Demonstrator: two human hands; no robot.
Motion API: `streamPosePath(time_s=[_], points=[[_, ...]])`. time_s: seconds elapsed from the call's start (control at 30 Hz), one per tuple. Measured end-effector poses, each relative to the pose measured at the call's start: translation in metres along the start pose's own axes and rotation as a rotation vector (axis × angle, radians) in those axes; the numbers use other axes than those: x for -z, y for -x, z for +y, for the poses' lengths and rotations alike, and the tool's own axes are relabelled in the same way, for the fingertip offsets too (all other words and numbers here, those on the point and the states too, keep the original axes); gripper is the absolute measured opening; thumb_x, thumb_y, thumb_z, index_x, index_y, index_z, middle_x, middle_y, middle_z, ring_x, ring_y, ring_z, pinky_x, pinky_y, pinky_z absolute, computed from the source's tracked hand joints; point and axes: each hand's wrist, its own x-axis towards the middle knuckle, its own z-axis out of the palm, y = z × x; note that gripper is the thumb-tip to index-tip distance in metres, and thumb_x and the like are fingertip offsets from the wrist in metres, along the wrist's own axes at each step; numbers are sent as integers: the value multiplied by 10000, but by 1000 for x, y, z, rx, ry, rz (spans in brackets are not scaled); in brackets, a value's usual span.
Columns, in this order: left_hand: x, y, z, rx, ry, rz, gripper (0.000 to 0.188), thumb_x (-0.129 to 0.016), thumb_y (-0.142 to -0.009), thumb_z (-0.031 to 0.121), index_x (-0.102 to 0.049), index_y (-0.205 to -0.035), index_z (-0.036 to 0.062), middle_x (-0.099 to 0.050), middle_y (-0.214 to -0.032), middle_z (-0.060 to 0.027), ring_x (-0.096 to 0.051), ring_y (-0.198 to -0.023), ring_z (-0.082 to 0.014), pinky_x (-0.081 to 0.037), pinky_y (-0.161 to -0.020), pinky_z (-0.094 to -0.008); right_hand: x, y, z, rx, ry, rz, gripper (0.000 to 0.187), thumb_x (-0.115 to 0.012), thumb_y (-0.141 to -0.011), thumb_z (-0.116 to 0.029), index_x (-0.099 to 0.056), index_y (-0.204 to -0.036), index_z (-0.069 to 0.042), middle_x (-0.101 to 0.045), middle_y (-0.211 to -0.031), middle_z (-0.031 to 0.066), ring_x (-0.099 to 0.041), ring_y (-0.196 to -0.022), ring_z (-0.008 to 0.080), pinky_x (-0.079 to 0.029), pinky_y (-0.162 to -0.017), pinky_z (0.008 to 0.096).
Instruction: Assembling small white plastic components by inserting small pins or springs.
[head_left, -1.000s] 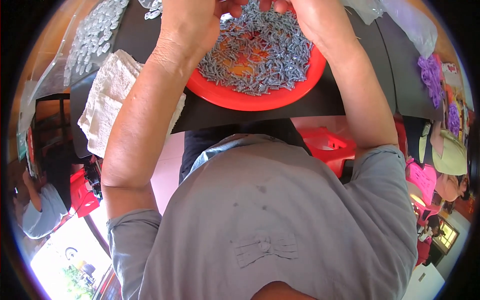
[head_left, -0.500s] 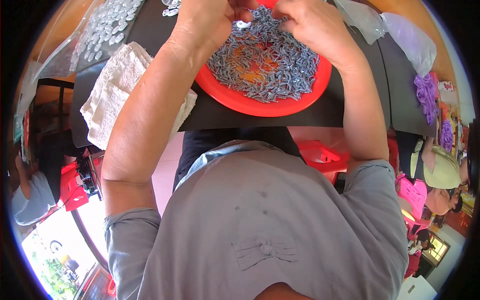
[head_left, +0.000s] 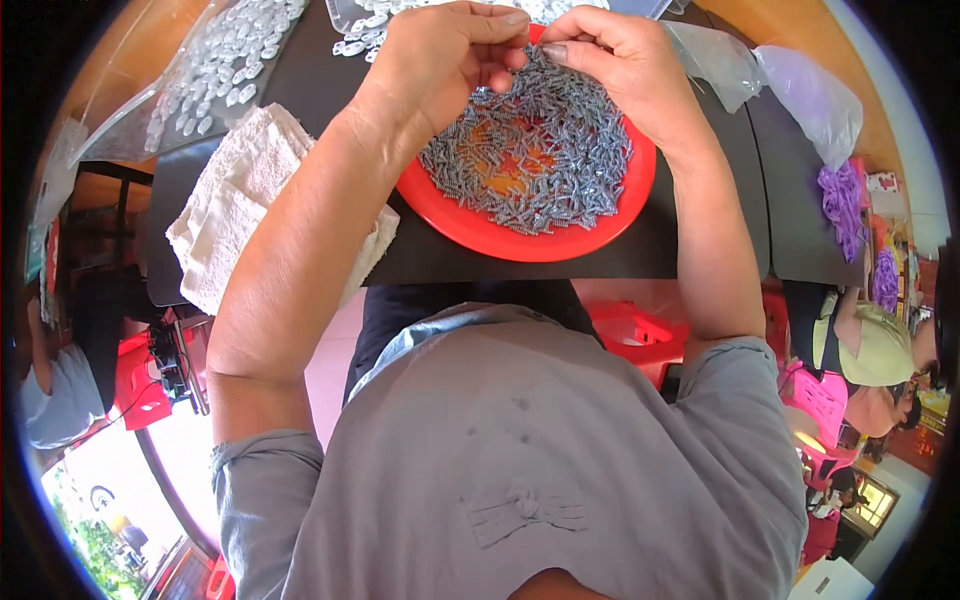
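A round red basin (head_left: 440,212) on the dark table holds a great heap of small grey ridged metal pieces (head_left: 570,200); whether they are springs or screws I cannot tell. Over its far part, my left hand (head_left: 440,65) has thumb and forefinger pinched together, its other fingers curled. Close beside it, my right hand (head_left: 625,65) pinches with thumb and forefinger, and the fingertips of both hands nearly meet. Whatever sits between the fingers is too small or hidden to make out. Beyond the hands, small white oval plastic pieces (head_left: 352,45) lie at the basin's far left.
Left of the basin, a folded cream towel (head_left: 235,185) lies under my left forearm. A clear plastic sheet or bag (head_left: 125,115) with more white pieces is at the far left. Clear bags (head_left: 810,90) and purple strips (head_left: 843,210) are at the right. People sit on both sides.
The view has shifted, so basin and table sit lower and more white pieces show at the top. My hands have come closer together; the white piece seen by my left fingers is now out of sight.
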Motion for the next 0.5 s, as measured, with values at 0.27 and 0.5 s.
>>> streamPosePath(time_s=[0.27, 0.5], points=[[-15, 9, 0, -85, -21, 77, 98, -637, -883, 9, -635, -919, -82, -638, -778, -121, -634, -669, -185, -485, -513, -285, -3, 1, -5, 142, 52, 164, 69, -637, -861, -32, -628, -875, 35, -629, -723, 115, -593, -656, 153, -469, -619, 295], [-22, 13, -2, -232, -91, 135, 120, -666, -855, 3, -638, -934, -83, -655, -761, -119, -641, -625, -178, -487, -476, -278, -5, 3, 3, 218, 211, 172, 95, -578, -935, -104, -617, -984, -32, -617, -742, 86, -571, -651, 158, -443, -606, 296]])
